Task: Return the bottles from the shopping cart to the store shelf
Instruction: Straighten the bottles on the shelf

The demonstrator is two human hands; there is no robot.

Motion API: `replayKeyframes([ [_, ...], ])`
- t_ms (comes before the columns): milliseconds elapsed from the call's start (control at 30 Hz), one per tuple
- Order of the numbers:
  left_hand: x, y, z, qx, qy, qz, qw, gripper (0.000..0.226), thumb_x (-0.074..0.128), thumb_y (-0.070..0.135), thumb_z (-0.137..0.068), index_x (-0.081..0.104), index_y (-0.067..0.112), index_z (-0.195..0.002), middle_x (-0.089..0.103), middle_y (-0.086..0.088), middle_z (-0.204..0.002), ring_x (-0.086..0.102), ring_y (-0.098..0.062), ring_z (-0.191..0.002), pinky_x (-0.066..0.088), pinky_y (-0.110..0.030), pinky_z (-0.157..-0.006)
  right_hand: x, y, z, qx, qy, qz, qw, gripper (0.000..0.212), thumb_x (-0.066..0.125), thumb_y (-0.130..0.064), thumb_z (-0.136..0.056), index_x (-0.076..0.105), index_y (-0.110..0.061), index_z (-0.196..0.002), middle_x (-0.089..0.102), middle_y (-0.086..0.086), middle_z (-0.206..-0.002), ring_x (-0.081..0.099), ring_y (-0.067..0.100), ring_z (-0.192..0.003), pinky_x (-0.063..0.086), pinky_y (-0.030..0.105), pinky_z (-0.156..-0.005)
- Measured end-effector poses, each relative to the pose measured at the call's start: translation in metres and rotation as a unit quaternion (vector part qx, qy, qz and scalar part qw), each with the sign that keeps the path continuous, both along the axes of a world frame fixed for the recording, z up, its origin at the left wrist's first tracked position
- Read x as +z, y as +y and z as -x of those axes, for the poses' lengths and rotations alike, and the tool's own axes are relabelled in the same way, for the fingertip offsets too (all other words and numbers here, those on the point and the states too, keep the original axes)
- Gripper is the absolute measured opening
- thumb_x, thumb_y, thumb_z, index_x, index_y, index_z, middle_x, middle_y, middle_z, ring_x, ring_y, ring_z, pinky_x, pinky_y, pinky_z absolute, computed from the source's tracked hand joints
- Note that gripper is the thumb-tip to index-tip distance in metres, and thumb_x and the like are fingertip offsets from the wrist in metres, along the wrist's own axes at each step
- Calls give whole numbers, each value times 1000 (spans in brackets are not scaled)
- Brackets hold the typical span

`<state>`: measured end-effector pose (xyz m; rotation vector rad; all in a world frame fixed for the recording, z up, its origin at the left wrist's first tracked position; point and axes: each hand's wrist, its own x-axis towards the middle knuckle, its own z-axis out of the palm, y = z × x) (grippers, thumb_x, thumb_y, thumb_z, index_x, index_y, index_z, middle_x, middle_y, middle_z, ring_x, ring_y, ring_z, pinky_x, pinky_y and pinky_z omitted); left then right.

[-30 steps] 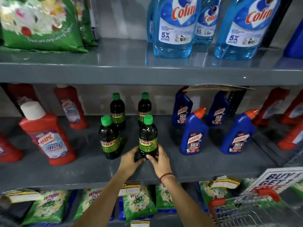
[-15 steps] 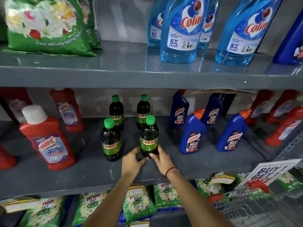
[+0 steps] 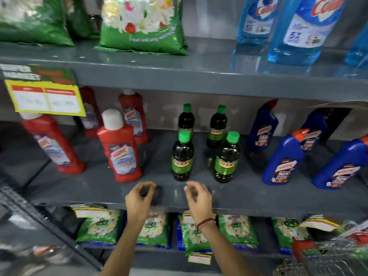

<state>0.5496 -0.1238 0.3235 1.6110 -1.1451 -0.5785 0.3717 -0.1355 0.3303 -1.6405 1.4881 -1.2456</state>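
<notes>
Setting: retail shop, household-cleaning aisle — goods stocked in rows on grey metal shelving (image 3: 199,80).
Upper tier: green detergent bags (image 3: 143,26) at upper centre; blue glass-cleaner bottles (image 3: 298,30) at upper right, several alike.
Middle tier: red cleaner bottles (image 3: 119,148) at left, dark bottles with green caps (image 3: 182,156) at centre, blue toilet-cleaner bottles (image 3: 282,160) at right — same product repeated, front and back rows.
Lower tier: green-and-white powder packets (image 3: 99,228) lying along the bottom.
Price marking: yellow shelf tag (image 3: 45,98) hanging at left edge; smaller tags (image 3: 91,213) clipped to the lower shelf lip.
Cart: wire shopping cart (image 3: 328,261) with red trim, lower right corner, blurred.
</notes>
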Motion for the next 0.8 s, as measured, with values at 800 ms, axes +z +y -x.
replayKeyframes([
  [800,14,-53,-153,-143,-181,-81,970,48,72,19,-77,59,7,-121,64,-10,-124,56,-18,-115,36,-20,-93,3,-63,-165,135,102,-82,982,50,63,-17,-85,41,-3,-127,52,23,-123,48,34,-116,40,38,-96],
])
